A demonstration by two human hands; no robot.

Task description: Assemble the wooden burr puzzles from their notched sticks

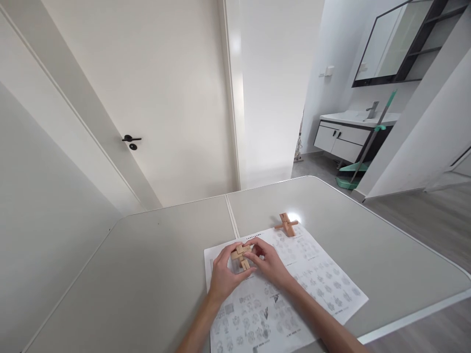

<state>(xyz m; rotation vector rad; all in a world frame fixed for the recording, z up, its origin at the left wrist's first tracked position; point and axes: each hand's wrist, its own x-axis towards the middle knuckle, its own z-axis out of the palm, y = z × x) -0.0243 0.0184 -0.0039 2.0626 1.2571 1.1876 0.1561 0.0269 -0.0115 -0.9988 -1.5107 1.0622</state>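
Both my hands are closed around a light wooden interlocking puzzle (241, 252) made of several notched blocks, held over a printed sheet (316, 289). My left hand (223, 274) grips it from the left side, thumb reaching under the near block. On the right, my right hand (270, 262) pinches it with thumb and fingers. Parts of the puzzle are hidden behind the fingers. A second, redder wooden puzzle (289, 225), shaped like a cross with a thin bar through it, lies at the sheet's far edge, apart from both hands.
A grey folding table (147, 279) with a seam and pale rim carries the sheet, which shows rows of small diagrams. Behind it stand a white door (176, 98) and wall. Beyond the far right corner are a sink cabinet (342, 137) and a green dustpan (348, 182).
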